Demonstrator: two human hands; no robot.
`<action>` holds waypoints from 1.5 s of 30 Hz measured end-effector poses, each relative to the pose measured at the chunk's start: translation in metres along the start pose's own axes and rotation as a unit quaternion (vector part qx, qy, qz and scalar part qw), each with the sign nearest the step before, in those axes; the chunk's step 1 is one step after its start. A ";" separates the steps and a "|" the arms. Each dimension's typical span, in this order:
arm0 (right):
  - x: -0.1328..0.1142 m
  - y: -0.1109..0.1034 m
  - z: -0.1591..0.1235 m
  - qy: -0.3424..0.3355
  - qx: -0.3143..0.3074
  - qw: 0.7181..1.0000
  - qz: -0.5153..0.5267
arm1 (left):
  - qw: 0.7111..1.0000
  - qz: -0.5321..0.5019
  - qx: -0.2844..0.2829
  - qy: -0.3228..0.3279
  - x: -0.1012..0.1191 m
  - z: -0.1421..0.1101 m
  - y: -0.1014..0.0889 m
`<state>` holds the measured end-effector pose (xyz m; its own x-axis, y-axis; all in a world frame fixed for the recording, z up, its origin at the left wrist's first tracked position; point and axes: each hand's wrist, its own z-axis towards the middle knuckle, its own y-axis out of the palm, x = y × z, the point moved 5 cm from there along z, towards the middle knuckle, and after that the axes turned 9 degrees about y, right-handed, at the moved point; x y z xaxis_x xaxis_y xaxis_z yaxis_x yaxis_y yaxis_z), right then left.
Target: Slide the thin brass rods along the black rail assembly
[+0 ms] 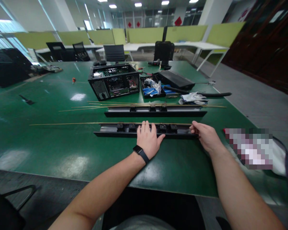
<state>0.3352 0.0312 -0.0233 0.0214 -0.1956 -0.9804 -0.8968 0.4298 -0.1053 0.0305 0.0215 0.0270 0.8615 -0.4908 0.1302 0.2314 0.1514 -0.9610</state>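
A long black channel-shaped rail (117, 134) lies across the green table in front of me, with several small black blocks (162, 128) set along its inside. Along its far edge runs a thin brass-coloured rod (62, 124), which sticks out well past the rail's left end. My left hand (147, 137), with a dark band on its wrist, rests across the middle of the rail with its fingers stretched out, covering part of it. At the rail's right end, the fingertips of my right hand (204, 132) are pinched at the rod's end.
Behind lies a second black rail (156, 114) with several thin brass-coloured rods (86, 108) along it. Farther back are an open computer case (114, 83), a black tray (142, 88) with gloves, another glove (193, 98) and a black tube (216, 94). A partly blurred bag-like item (278, 156) lies at right.
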 end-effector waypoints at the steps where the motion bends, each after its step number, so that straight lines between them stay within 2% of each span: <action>1: 0.000 0.000 0.000 0.001 -0.001 1.000 0.001 | 1.000 0.002 0.003 -0.004 0.002 -0.002 -0.001; 7: 0.001 -0.001 0.000 0.003 0.000 1.000 -0.004 | 0.999 0.014 0.011 -0.038 0.007 -0.011 -0.004; 19: -0.006 0.003 -0.004 0.001 0.000 1.000 -0.004 | 0.997 0.004 -0.039 -0.059 -0.012 -0.006 -0.005; 27: -0.007 0.003 -0.006 0.007 -0.002 1.000 -0.004 | 0.998 0.021 -0.057 -0.009 -0.001 -0.007 0.001; 37: -0.006 0.003 -0.007 0.008 0.002 1.000 -0.006 | 0.999 0.006 -0.032 0.012 0.004 -0.006 0.005; 45: -0.006 0.002 -0.006 0.006 -0.003 1.000 -0.011 | 1.000 0.025 -0.006 -0.014 0.013 -0.015 0.001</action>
<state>0.3305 0.0279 -0.0170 0.0362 -0.2156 -0.9758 -0.8987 0.4200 -0.1262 0.0354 0.0024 0.0243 0.8840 -0.4592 0.0874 0.1820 0.1658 -0.9692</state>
